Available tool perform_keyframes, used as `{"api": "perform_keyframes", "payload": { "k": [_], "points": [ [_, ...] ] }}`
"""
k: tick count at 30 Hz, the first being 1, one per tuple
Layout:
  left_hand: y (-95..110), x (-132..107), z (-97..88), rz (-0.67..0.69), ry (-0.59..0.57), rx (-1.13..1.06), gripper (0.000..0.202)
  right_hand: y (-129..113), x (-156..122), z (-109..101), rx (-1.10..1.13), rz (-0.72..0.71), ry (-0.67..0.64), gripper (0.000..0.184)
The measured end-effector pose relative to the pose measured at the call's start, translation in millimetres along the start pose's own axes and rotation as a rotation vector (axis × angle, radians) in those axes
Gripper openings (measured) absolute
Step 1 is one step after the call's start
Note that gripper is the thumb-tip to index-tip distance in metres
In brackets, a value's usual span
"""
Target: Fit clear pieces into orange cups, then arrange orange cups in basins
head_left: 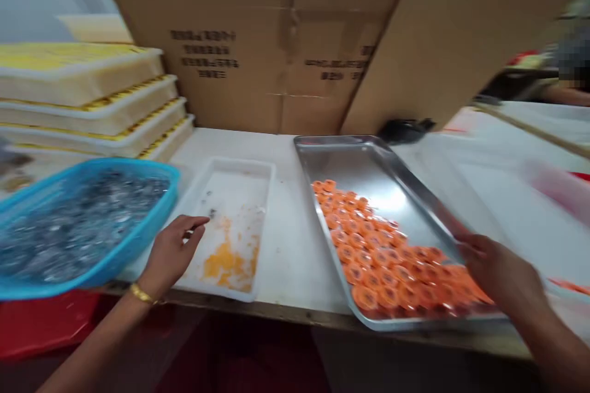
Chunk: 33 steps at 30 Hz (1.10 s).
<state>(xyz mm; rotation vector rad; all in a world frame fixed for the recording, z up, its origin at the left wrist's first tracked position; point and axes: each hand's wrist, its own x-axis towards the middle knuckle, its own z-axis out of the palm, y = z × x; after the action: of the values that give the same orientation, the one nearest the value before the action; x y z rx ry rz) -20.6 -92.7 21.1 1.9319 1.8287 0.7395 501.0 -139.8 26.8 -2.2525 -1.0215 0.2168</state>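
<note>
My left hand [173, 252], with a gold bracelet at the wrist, hovers over the left side of a shallow white tray [268, 196]. Its fingers are loosely bent, thumb and forefinger slightly apart, and nothing shows between them. Orange-yellow residue [225, 265] and a few dark specks lie in that tray. At the right, my right hand [500, 273] is closed around the side rim of a metal tray [341, 156]; its fingertips are partly hidden and blurred. Many small round orange pieces [380, 258] with dark centres and a clear shine cover the metal tray's near and left parts.
A blue basket [173, 187] of clear, shiny small pieces stands at the left, before stacked cream trays [138, 95] with yellow contents. Cardboard [258, 80] walls the back. A black bag-like thing [405, 130] lies behind the metal tray. Part of another person [571, 95] shows far right.
</note>
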Motion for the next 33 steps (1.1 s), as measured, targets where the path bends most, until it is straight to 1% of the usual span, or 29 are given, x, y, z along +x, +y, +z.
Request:
{"api": "perform_keyframes", "payload": {
  "k": [1,2,3,4,5,6,7,8,9,11,13,15,16,17,19,21,23,25,27,30,33],
  "points": [
    [-10.0,-0.4,-5.8,0.037,0.084,0.158,0.043,-11.8,-10.6,8.0,-0.064,-0.064,-0.03,0.012],
    [-20.1,-2.0,-10.5,0.054,0.127,0.317,0.042,-26.1,-26.6,18.7,-0.027,-0.163,-0.105,0.017],
    [-29.5,-4.8,-13.7,0.044,0.13,0.461,0.041,-42.8,-47.4,32.0,0.078,-0.259,-0.262,0.021],
    [-37.9,-8.6,-15.3,0.01,0.105,0.575,0.042,-61.4,-71.7,48.1,0.198,-0.32,-0.394,0.02],
    [-45.2,-13.0,-15.6,-0.039,0.067,0.648,0.043,-80.9,-97.3,66.4,0.293,-0.363,-0.531,0.022],
    [-51.4,-17.8,-14.9,-0.092,0.037,0.681,0.044,-100.3,-121.8,86.5,0.361,-0.372,-0.645,0.027],
    [-56.3,-22.5,-13.7,-0.135,0.024,0.683,0.046,-118.8,-143.5,107.2,0.419,-0.336,-0.684,0.033],
    [-59.8,-26.9,-12.5,-0.162,0.032,0.665,0.048,-135.6,-161.2,127.3,0.464,-0.288,-0.686,0.039],
    [-61.9,-30.5,-11.3,-0.166,0.051,0.638,0.049,-150.1,-174.3,145.5,0.496,-0.244,-0.677,0.04],
    [-60.8,-33.9,-9.5,-0.092,0.085,0.592,0.046,-171.2,-188.7,173.7,0.523,-0.204,-0.665,0.038],
    [-52.8,-29.0,-7.3,0.062,0.07,0.564,0.04,-182.5,-193.2,190.5,0.515,-0.201,-0.651,0.036],
    [-41.3,-13.6,-3.4,0.205,-0.008,0.541,0.036,-186.3,-194.7,199.8,0.491,-0.197,-0.617,0.04],
    [-35.9,-2.2,-0.9,0.238,-0.058,0.534,0.036,-186.4,-195.4,203.0,0.474,-0.19,-0.595,0.043],
    [-31.5,11.0,2.0,0.243,-0.124,0.528,0.037,-185.8,-196.5,205.8,0.456,-0.184,-0.577,0.047],
    [-27.4,39.5,8.5,0.246,-0.218,0.509,0.035,-183.7,-199.1,210.5,0.422,-0.181,-0.55,0.052],
    [-29.2,65.2,15.1,0.255,-0.307,0.495,0.032,-181.8,-201.5,213.7,0.402,-0.186,-0.534,0.055],
    [-34.1,83.8,20.8,0.251,-0.38,0.494,0.029,-181.2,-203.0,214.7,0.394,-0.193,-0.527,0.055],
    [-39.3,94.6,24.6,0.229,-0.427,0.498,0.028,-181.7,-203.6,213.7,0.387,-0.196,-0.526,0.054],
    [-43.0,99.8,26.5,0.197,-0.456,0.495,0.029,-182.8,-203.4,211.7,0.381,-0.196,-0.527,0.053],
    [-45.0,101.5,28.1,0.15,-0.488,0.478,0.029,-184.2,-202.7,209.0,0.37,-0.194,-0.527,0.052],
    [-41.3,97.0,31.5,0.121,-0.503,0.46,0.03,-184.3,-202.7,208.4,0.364,-0.193,-0.521,0.051]
  ]
}}
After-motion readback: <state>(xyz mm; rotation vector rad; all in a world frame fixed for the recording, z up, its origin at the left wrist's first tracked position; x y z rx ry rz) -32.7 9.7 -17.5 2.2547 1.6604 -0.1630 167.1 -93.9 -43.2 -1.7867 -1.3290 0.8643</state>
